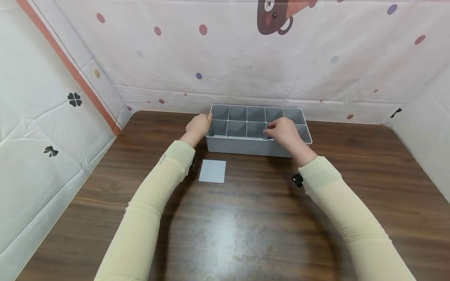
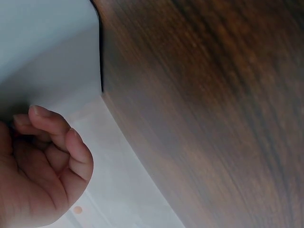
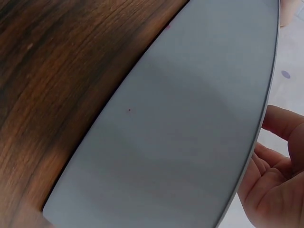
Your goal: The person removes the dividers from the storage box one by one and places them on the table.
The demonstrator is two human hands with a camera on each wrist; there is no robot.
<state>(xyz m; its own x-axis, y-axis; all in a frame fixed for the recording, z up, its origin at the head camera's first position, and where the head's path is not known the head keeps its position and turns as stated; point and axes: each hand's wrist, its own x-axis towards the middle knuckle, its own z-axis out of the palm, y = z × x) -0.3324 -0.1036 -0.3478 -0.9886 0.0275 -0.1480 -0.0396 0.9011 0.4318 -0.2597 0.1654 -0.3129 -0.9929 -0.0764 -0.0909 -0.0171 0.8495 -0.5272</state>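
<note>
A grey compartment box [image 1: 253, 146] stands at the back of the table, with two rows of open cells. My left hand [image 1: 199, 125] holds its left rim; in the left wrist view the fingers [image 2: 78, 159] curl beside the outer wall. Over the front row is my right hand [image 1: 284, 130], its fingertips pinched at a thin divider [image 1: 266, 124] right of the middle cell. Something dark shows just below these fingertips, too small to make out. The right wrist view has the box's front wall [image 3: 156, 123] hiding part of the right hand's fingers.
A flat light-grey square [image 1: 212, 171] lies on the brown wooden table [image 1: 225, 234], in front of the box's left end. Behind the box hangs a white patterned cloth [image 1: 168, 58], with more cloth at both sides.
</note>
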